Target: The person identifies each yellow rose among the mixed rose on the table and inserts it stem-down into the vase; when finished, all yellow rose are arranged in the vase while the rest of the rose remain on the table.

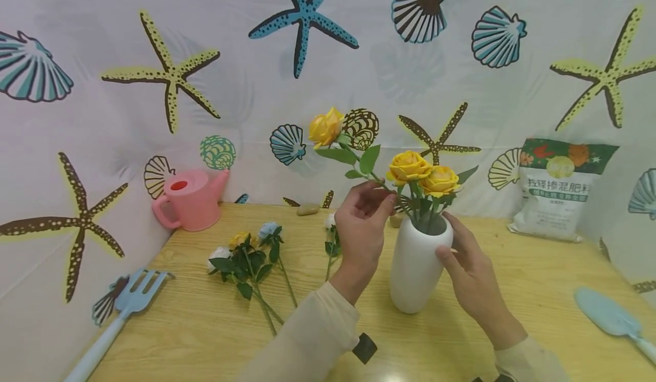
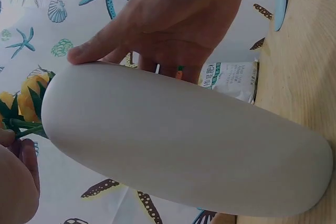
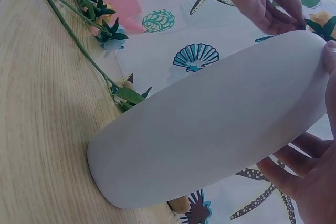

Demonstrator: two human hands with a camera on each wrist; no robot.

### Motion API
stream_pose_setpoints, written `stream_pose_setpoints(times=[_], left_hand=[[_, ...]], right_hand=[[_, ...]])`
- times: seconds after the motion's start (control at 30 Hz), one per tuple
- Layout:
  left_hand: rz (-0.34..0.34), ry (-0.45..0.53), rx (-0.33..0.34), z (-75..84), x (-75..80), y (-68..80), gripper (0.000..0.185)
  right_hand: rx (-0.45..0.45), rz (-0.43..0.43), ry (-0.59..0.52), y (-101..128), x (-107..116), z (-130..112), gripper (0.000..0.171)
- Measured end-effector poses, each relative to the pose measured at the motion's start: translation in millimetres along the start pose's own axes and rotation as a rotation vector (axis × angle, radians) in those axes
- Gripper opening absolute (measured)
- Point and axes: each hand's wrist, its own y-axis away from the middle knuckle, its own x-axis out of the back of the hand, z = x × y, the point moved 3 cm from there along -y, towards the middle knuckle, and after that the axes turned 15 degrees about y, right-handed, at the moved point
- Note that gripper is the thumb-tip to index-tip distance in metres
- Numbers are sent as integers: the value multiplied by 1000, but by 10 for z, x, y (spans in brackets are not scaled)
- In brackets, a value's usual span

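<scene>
A white vase point(image 1: 417, 268) stands on the wooden table, holding two yellow roses point(image 1: 409, 167) whose stems go into its mouth. My left hand point(image 1: 361, 222) pinches the green stem of another yellow rose point(image 1: 326, 127), just left of the vase's mouth. That rose slants up to the left, and I cannot tell whether its lower stem is inside the vase. On the vase's right side, my right hand point(image 1: 474, 271) grips near the rim, thumb in front and fingers behind. In the right wrist view, the vase point(image 3: 210, 119) has its base on the table.
White, yellow and blue flowers point(image 1: 267, 231) lie left of the vase, and a white flower point(image 1: 330, 221) behind my left hand. A pink watering can point(image 1: 192, 200), a fertilizer bag point(image 1: 558, 191), a blue fork point(image 1: 135, 294), a blue trowel point(image 1: 607, 312) and a stone point(image 1: 308, 209) lie around.
</scene>
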Motion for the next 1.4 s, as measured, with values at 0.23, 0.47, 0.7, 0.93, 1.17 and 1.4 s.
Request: stream_pose_setpoints(times=[0.23, 0.47, 0.7, 0.93, 1.17, 1.4], left_hand=[[-82, -133, 49, -95, 12, 74, 19], [-37, -40, 104, 49, 83, -8, 21], [-98, 226, 92, 172, 110, -172, 25], [-98, 120, 83, 107, 31, -124, 21], [-163, -138, 101, -52, 1, -15, 25], [-178, -259, 111, -115, 36, -23, 24]], right_hand=[[8, 7, -7, 10, 2, 12, 59], [-1, -5, -1, 9, 5, -16, 59], [-10, -10, 3, 9, 8, -6, 59], [-7, -9, 2, 13, 4, -4, 59], [2, 11, -2, 15, 3, -8, 58], [11, 17, 6, 11, 9, -2, 59]])
